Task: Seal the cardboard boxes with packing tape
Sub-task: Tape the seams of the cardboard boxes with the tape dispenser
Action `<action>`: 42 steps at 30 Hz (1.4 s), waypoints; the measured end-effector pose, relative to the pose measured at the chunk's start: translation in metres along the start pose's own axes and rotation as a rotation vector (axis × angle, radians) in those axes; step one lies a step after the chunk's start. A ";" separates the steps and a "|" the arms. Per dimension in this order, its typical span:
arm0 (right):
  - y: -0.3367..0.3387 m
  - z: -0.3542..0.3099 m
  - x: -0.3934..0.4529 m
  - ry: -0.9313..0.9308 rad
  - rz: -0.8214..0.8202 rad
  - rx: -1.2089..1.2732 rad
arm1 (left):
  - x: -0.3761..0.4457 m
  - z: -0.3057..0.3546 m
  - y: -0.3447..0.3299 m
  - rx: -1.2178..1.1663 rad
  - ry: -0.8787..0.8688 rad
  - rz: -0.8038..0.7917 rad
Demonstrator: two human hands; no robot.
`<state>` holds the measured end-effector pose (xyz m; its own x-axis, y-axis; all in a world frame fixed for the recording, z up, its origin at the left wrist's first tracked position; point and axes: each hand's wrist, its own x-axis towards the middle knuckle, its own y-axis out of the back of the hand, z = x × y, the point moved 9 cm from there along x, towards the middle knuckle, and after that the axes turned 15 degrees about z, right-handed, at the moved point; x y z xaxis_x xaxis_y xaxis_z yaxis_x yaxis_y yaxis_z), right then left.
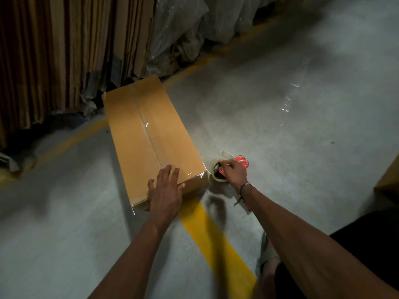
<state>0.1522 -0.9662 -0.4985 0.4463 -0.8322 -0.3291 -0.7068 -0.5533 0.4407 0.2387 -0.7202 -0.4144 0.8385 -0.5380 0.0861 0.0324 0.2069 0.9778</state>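
Observation:
A long brown cardboard box (149, 134) lies on the concrete floor, flaps closed, with clear tape running along its centre seam and over the near end. My left hand (167, 187) presses flat on the box's near corner, fingers straight. To the right of the box, my right hand (234, 174) grips a red tape dispenser (243, 161) carrying a roll of tape (218, 174). A short strip of clear tape sticks out from the dispenser, pointing away from me.
Flattened cardboard sheets (54, 55) stand stacked at the back left, with plastic-wrapped bundles (183, 33) beside them. Yellow floor lines (216, 236) cross the grey concrete. Another cardboard box edge (388, 180) shows at the right. A loose clear film (291, 98) lies on the floor.

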 end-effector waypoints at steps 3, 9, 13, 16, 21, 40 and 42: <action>-0.047 0.000 -0.032 -0.417 -0.302 0.261 | -0.013 -0.017 -0.008 -0.005 0.038 -0.093; -0.072 0.016 -0.048 -0.621 -0.250 0.440 | 0.000 -0.018 -0.004 0.010 0.018 -0.169; -0.082 0.032 -0.043 -0.695 -0.184 0.443 | 0.006 -0.023 -0.006 0.021 -0.005 -0.176; -0.081 0.040 -0.037 -0.699 -0.177 0.416 | 0.008 -0.029 -0.009 0.018 -0.027 -0.164; -0.031 -0.004 -0.006 -0.106 0.169 -0.023 | 0.012 -0.035 -0.009 -0.042 -0.029 -0.121; -0.116 -0.106 -0.105 1.504 -0.622 -0.739 | 0.009 -0.039 -0.004 -0.027 -0.153 0.128; -0.120 -0.107 -0.107 1.583 -0.718 -0.833 | 0.012 -0.037 -0.006 0.042 -0.237 0.111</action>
<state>0.2479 -0.8146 -0.4272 0.8451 0.5190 0.1283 -0.0052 -0.2319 0.9727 0.2681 -0.6978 -0.4266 0.6844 -0.6917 0.2305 -0.0792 0.2437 0.9666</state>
